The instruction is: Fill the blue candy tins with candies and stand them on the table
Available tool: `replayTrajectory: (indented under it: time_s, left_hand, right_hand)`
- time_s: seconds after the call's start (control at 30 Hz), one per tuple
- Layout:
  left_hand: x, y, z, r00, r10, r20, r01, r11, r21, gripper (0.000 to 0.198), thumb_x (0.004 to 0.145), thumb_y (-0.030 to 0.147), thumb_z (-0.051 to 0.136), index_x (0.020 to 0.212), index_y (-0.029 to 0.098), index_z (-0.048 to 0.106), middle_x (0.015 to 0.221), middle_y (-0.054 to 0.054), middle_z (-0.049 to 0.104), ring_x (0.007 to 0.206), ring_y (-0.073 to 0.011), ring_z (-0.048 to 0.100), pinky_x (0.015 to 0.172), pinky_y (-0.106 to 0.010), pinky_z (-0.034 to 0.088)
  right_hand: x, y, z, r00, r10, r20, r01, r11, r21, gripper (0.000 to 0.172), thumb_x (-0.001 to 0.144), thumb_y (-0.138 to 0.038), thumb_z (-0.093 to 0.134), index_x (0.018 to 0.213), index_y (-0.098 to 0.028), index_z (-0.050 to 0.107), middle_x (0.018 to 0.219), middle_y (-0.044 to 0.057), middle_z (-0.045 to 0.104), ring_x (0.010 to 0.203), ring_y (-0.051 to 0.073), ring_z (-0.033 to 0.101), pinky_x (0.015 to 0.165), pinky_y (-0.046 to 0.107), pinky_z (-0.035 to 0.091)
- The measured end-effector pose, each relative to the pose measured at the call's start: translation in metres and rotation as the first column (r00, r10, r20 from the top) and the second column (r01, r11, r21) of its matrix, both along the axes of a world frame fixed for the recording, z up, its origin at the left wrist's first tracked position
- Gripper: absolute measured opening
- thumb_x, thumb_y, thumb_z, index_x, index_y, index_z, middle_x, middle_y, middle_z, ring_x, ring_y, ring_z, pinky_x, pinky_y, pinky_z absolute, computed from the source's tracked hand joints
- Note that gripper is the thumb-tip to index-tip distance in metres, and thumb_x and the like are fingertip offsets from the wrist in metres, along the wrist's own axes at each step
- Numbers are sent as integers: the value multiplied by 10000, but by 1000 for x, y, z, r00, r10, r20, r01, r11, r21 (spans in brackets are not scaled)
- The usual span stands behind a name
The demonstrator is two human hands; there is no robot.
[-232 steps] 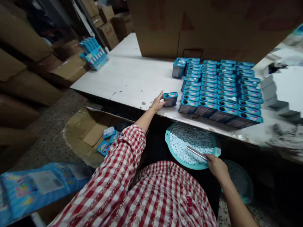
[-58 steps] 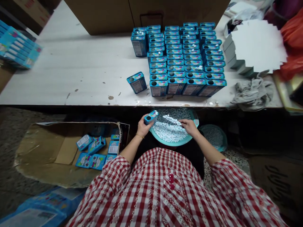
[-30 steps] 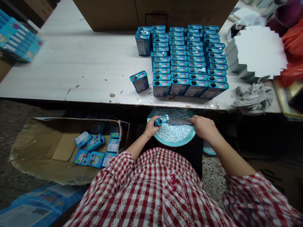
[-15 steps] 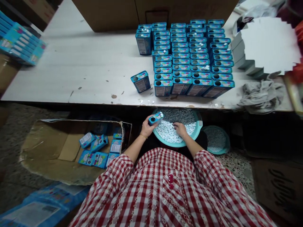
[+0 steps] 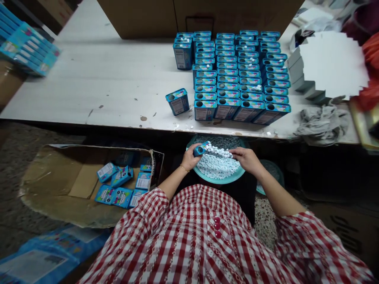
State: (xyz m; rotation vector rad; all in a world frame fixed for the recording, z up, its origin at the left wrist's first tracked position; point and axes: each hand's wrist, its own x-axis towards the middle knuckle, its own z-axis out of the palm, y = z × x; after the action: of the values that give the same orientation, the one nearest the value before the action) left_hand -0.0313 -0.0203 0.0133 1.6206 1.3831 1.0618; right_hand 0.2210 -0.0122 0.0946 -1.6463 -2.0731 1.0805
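Head view: left hand (image 5: 190, 159) grasps a blue box (image 5: 200, 149) in its fingers; opposite, the right hand (image 5: 248, 159) pinches a pellet-laden scoop (image 5: 220, 152), its tip apparently at the box's end. Good control likely wants scoop level, box still, above the basin (image 5: 220, 181) beneath the fingers.

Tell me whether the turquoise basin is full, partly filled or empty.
Not empty: small white pieces cover the visible inside of the turquoise basin; whether it is full cannot be told from above.
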Motion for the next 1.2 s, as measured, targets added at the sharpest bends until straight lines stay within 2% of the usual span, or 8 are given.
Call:
replayTrajectory:
  time_s: [0.17, 0.33, 0.53, 0.7, 0.83, 0.97, 1.1, 1.2]
  left_hand:
    - [12, 0, 2, 990, -93, -106, 99, 994, 48, 476, 623, 87, 593, 1093, 160, 568, 1105, -86, 605, 1050, -221, 557, 953, -369, 431]
    - [12, 0, 3, 977, -130, -167, 137, 990, 31, 503, 611, 81, 567, 1107, 164, 563, 1123, -79, 599, 1060, -224, 549, 954, -370, 424]
    - [12, 0, -1, 987, -104, -123, 113, 991, 68, 470, 622, 84, 569, 1085, 159, 573, 1108, -82, 612, 1053, -216, 557, 956, -364, 425]
    - [10, -1, -4, 994, -92, -66, 97, 991, 91, 457, 638, 90, 580, 1088, 172, 573, 1106, -72, 615, 1048, -208, 564, 952, -358, 431]
    - [2, -4, 0, 998, -68, -7, 68, 991, 112, 425, 673, 133, 600, 1095, 179, 570, 1121, -75, 613, 1048, -201, 569, 952, -351, 435]
    - [-7, -7, 5, 998, -67, 6, 66, 993, 100, 417, 678, 167, 627, 1091, 190, 572, 1131, -78, 612, 1058, -208, 567, 959, -364, 432]
    - [-11, -12, 6, 993, -8, 122, 5, 1000, 24, 426, 681, 220, 658, 1093, 170, 561, 1103, -85, 622, 1013, -202, 589, 931, -358, 451]
    - [-17, -15, 7, 986, 50, 158, -46, 999, -28, 462, 663, 267, 694, 1089, 156, 555, 1076, -83, 631, 976, -197, 602, 903, -352, 466]
  right_hand:
    - [-29, 2, 54, 838, 188, 512, -204, 979, -25, 348, 809, -166, 418, 1026, -270, 669, 1007, 40, 663, 905, 195, 597, 722, 269, 427]
    - [-56, 2, 88, 635, 314, 706, -356, 930, -94, 337, 803, -112, 377, 970, -202, 655, 953, 93, 644, 818, 206, 622, 652, 274, 422]
    - [-63, -2, 101, 594, 322, 737, -391, 916, -85, 312, 833, -122, 359, 940, -173, 648, 929, 111, 629, 828, 201, 619, 648, 267, 420]
    - [-43, -11, 99, 638, 261, 724, -352, 936, -27, 326, 829, -132, 363, 965, -224, 644, 943, 72, 638, 817, 178, 613, 616, 244, 404]
    - [-4, -15, 70, 726, 122, 676, -204, 978, 42, 347, 849, -195, 373, 1071, -290, 622, 1053, 25, 637, 878, 173, 603, 633, 239, 407]
    - [22, -14, 1, 738, 77, 670, -64, 997, -45, 365, 840, -165, 368, 1076, -258, 630, 1063, 51, 641, 905, 193, 600, 678, 261, 421]
    - [-3, -16, -70, 845, 34, 533, 11, 997, -81, 414, 802, -62, 338, 1060, -189, 637, 1046, 101, 643, 928, 211, 588, 722, 284, 425]
    - [-32, -16, -100, 907, -24, 421, 66, 994, -84, 387, 831, -102, 336, 1049, -186, 645, 1003, 83, 664, 906, 196, 590, 725, 260, 420]
